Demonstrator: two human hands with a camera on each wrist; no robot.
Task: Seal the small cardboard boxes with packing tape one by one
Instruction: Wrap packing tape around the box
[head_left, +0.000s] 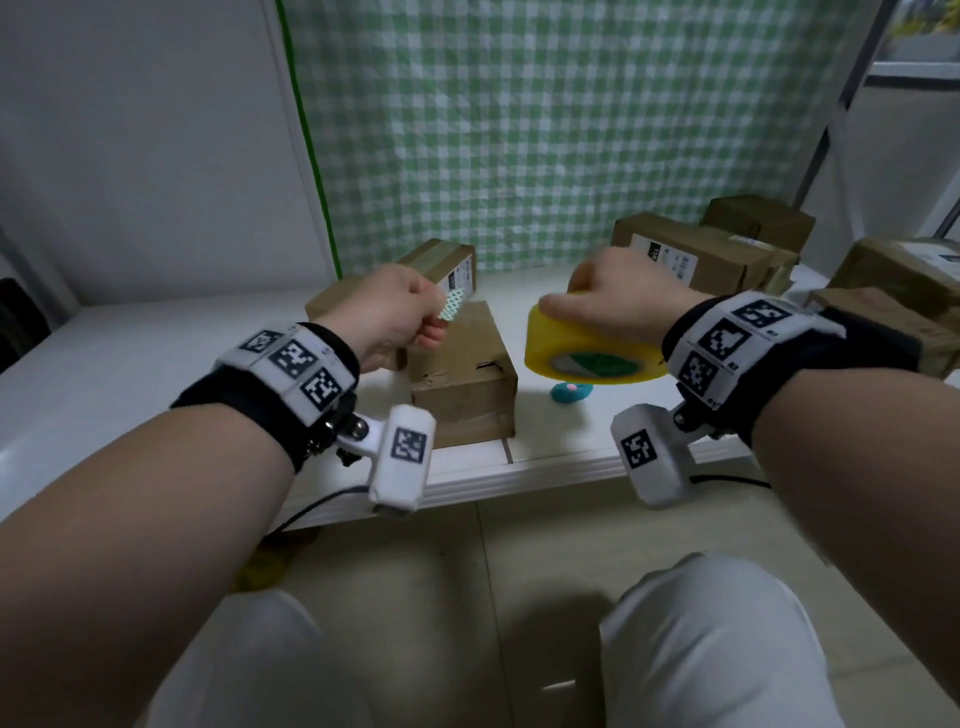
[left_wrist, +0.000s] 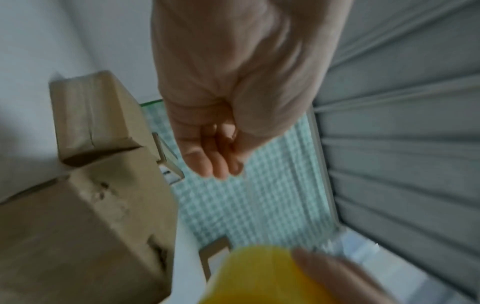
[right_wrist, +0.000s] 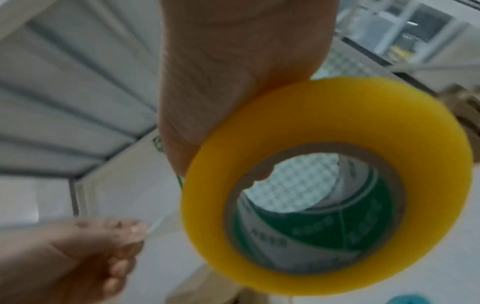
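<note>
While pinching the tape end (head_left: 451, 307) in left hand (head_left: 392, 317), with right hand (head_left: 618, 306) clamped round yellow roll (head_left: 582, 348) (three o'clock of it), pulling a strip free. Next, probably: lay it along the seam of the cardboard box (head_left: 462, 374) at six o'clock.

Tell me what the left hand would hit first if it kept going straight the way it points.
Most likely the labelled cardboard box standing just beyond the left hand, which pinches the tape end. Depth is unclear, so the hand might pass above the nearer box without touching it.
</note>
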